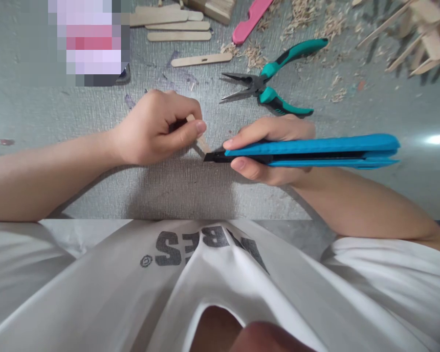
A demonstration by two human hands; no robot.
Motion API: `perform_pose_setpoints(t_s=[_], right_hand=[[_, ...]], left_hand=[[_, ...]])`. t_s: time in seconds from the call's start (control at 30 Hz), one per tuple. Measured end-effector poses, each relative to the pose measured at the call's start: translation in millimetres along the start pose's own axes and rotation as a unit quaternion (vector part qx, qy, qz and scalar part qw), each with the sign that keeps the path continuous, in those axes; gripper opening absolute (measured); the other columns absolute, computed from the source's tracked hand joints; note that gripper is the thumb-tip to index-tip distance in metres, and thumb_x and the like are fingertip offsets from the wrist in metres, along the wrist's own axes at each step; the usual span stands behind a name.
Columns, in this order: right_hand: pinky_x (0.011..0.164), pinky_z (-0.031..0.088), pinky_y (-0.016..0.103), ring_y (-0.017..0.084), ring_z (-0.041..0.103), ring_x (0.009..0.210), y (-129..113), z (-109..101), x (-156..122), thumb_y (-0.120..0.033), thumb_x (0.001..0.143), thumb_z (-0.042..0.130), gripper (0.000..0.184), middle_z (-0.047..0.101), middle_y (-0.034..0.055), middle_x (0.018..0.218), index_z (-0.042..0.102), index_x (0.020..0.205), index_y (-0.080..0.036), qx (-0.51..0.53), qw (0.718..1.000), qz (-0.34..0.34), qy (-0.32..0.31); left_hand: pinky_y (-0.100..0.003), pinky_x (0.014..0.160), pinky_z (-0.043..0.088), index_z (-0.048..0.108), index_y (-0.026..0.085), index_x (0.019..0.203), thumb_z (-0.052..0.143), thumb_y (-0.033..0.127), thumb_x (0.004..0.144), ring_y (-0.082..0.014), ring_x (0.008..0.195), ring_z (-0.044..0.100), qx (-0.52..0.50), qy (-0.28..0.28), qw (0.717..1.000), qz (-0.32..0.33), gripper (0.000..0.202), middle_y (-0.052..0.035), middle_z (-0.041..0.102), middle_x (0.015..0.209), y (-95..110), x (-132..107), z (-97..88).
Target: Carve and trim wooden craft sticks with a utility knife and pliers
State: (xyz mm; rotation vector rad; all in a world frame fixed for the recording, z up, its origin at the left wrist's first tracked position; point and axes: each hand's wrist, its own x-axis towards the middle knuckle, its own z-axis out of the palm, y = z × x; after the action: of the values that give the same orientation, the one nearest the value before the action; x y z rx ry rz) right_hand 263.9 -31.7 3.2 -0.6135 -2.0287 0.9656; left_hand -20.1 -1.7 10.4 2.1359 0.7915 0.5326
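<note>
Between the thumb and curled fingers of my left hand (161,128) is a narrow wooden craft stick (204,143), its free end slanting down toward the right. My right hand (275,131) grips a blue utility knife (319,146) by its front half. The knife's dark blade points left and meets the tip of the stick, though I cannot tell whether it cuts into the wood. Just above my right hand lie green-handled needle-nose pliers (258,84), their jaws spread.
Above the hands lie a craft stick with a small slot (201,60), several plain craft sticks (179,36), a pink-handled tool (251,22) and a wooden block (214,9). Wood shavings (254,56) litter the grey table (183,190). A stick structure (430,39) stands at top right.
</note>
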Motion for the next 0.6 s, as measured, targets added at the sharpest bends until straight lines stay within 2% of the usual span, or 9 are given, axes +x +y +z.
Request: perform_pose_setpoints(t_s=[0.07,0.2,0.33,0.47,0.53,0.6], right_hand=[[0.050,0.053,0.022,0.010,0.069,0.055,1.5,0.4,-0.5,-0.040,0.103,0.084,0.016,0.081,-0.0057,0.079,0.082,0.113,-0.029,0.018,1.000,0.009,-0.002],[0.062,0.065,0.035,0.018,0.072,0.061,2.3,5.0,-7.9,-0.051,0.100,0.085,0.022,0.085,0.0005,0.086,0.085,0.111,-0.032,-0.009,0.996,0.081,0.048],[0.067,0.069,0.040,0.023,0.075,0.067,1.9,8.0,-14.6,-0.064,0.100,0.081,0.029,0.083,0.0022,0.084,0.086,0.108,-0.036,-0.034,0.991,0.122,0.047],[0.063,0.065,0.033,0.019,0.076,0.066,1.8,7.6,-12.5,-0.061,0.102,0.081,0.030,0.084,0.0009,0.085,0.085,0.114,-0.034,-0.069,0.993,0.089,0.034],[0.058,0.063,0.029,0.016,0.076,0.063,1.2,7.0,-8.5,-0.054,0.102,0.083,0.025,0.084,-0.0008,0.085,0.085,0.116,-0.034,-0.077,0.995,0.040,0.043],[0.060,0.065,0.027,0.016,0.080,0.067,0.0,6.6,-3.9,-0.041,0.102,0.083,0.018,0.087,-0.0013,0.090,0.084,0.117,-0.031,-0.073,0.996,-0.008,0.044]], left_hand=[[-0.034,0.067,0.046,0.066,0.026,0.089,0.052,0.043,0.117,-0.0147,0.070,0.056,0.001,0.002,1.000,-0.001,0.036,-0.0001,0.067,0.074,-0.3,-0.2,-0.3],[-0.035,0.068,0.047,0.066,0.026,0.087,0.050,0.044,0.116,-0.0155,0.067,0.057,0.026,0.004,1.000,-0.014,0.038,0.0009,0.064,0.070,1.1,-0.6,-0.1],[-0.035,0.066,0.048,0.064,0.026,0.083,0.051,0.046,0.115,-0.0156,0.063,0.055,0.022,0.005,1.000,-0.013,0.040,0.0010,0.060,0.066,2.1,-0.3,0.6],[-0.035,0.069,0.050,0.063,0.026,0.083,0.047,0.052,0.119,-0.0159,0.065,0.053,0.035,-0.013,0.999,-0.013,0.047,0.0003,0.060,0.066,1.0,-0.1,0.3],[-0.036,0.071,0.050,0.064,0.027,0.083,0.045,0.056,0.120,-0.0161,0.065,0.053,0.040,-0.015,0.999,-0.009,0.051,0.0002,0.060,0.067,0.5,0.0,0.2],[-0.037,0.072,0.049,0.063,0.027,0.082,0.046,0.054,0.119,-0.0166,0.065,0.053,0.035,-0.018,0.999,-0.001,0.049,0.0002,0.061,0.068,0.5,0.2,0.3]])
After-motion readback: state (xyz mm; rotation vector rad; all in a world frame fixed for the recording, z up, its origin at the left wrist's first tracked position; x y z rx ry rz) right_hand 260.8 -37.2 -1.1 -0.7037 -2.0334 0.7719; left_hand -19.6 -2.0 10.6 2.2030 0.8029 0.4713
